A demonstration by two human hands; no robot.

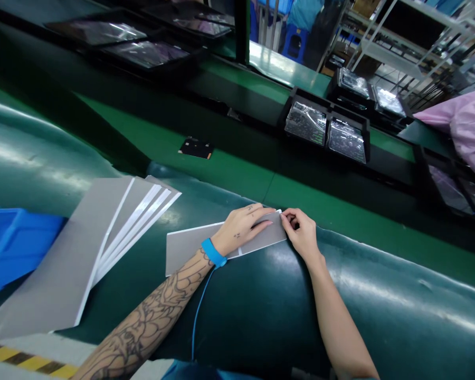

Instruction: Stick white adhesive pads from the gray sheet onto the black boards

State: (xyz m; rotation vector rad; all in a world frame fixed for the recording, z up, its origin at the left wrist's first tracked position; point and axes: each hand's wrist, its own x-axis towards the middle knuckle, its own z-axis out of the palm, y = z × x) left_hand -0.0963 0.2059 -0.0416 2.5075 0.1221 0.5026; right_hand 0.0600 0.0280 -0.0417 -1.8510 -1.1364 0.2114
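Note:
A flat grey sheet with white edges [193, 243] lies on the green-covered bench in front of me. My left hand [241, 227] rests on top of it, fingers stretched out and pointing right. A blue strap with a cord circles that wrist. At the sheet's right end, my right hand [300, 232] pinches the upper corner between thumb and fingers. Whether it also holds some small piece there is hidden. To the left, a fanned stack of similar grey sheets [71, 253] with white edges leans over the bench.
A blue bin [19, 243] stands at far left. Beyond the bench, a small dark flat part [196, 148] lies on the green surface. Black trays [326, 126] with film-covered parts sit on the line behind. A person's pink sleeve [469, 126] shows at right.

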